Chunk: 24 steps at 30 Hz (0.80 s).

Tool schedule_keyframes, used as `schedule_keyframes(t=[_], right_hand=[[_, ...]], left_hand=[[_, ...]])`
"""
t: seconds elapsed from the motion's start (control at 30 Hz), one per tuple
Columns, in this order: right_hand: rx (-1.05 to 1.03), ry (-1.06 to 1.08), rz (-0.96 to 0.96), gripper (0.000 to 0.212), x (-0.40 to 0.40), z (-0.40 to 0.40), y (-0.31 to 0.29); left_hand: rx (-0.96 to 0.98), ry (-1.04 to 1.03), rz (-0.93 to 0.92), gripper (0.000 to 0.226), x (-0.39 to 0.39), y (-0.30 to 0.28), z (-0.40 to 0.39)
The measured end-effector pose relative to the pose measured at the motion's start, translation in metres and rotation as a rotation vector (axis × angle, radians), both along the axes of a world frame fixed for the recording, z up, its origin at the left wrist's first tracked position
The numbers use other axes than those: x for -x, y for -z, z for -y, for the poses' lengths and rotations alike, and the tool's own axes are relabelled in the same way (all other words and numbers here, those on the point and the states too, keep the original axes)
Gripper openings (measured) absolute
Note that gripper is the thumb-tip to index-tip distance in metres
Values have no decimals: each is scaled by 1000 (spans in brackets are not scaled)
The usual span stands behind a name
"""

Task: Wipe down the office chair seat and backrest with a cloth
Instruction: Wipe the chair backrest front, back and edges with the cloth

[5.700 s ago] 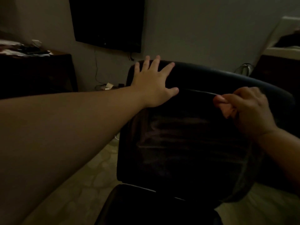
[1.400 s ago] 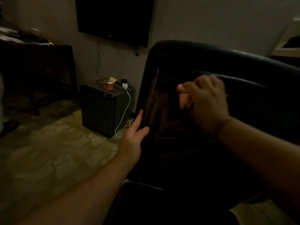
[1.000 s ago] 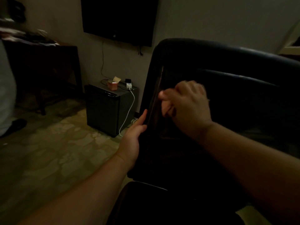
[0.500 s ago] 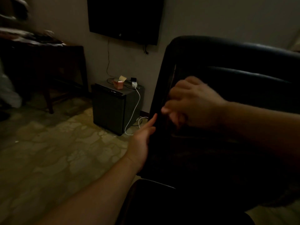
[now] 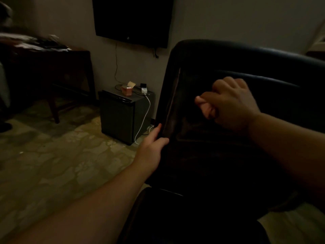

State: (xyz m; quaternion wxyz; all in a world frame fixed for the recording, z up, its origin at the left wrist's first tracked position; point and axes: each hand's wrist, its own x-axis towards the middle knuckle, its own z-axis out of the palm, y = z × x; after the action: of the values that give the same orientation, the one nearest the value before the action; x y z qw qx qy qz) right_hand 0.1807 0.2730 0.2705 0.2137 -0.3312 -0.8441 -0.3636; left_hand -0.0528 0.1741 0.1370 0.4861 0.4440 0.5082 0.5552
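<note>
You are mid-backrest (image 5: 219, 155): your right hand (image 5: 228, 103), fingers curled — the cloth itself hidden in the dimness — rubs it, your left hand (image 5: 152, 145) grips its edge — the seat (image 5: 175, 217) looks untouched.

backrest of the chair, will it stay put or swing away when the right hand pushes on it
Likely to swing or turn: the left hand grips the backrest edge, seemingly bracing it against the right hand. The surface looks smooth and faintly shiny, so it is probably slick. Its rounded top looks padded, so it may give a little under pressure.
</note>
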Motion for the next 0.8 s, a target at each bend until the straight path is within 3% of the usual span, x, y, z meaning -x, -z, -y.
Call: schedule_keyframes(t=[0.1,0.17,0.27,0.47,0.63,0.7,0.8], right_hand=[[-38,85,-118,33,-49,9,9],[-32,120,-175,38,-80,17,17],[-27,158,-318,39,-135,37,27],[-20,366,-573,43,-249,80,48],[10,350,-470,39,-284,86,64],[-9,288,-427,36,-278,84,70],[-63,277,-517,31,-258,68,60]], left_hand=[[36,-17,-90,81,-6,-16,7],[3,-93,-298,78,-16,-22,16],[-199,-195,-668,80,-41,-31,28],[-568,133,-1172,79,-113,-56,24],[-613,15,-1565,84,-160,-83,-8],[-602,-21,-1628,85,-168,-94,-22],[-625,-39,-1672,84,-174,-95,-33]])
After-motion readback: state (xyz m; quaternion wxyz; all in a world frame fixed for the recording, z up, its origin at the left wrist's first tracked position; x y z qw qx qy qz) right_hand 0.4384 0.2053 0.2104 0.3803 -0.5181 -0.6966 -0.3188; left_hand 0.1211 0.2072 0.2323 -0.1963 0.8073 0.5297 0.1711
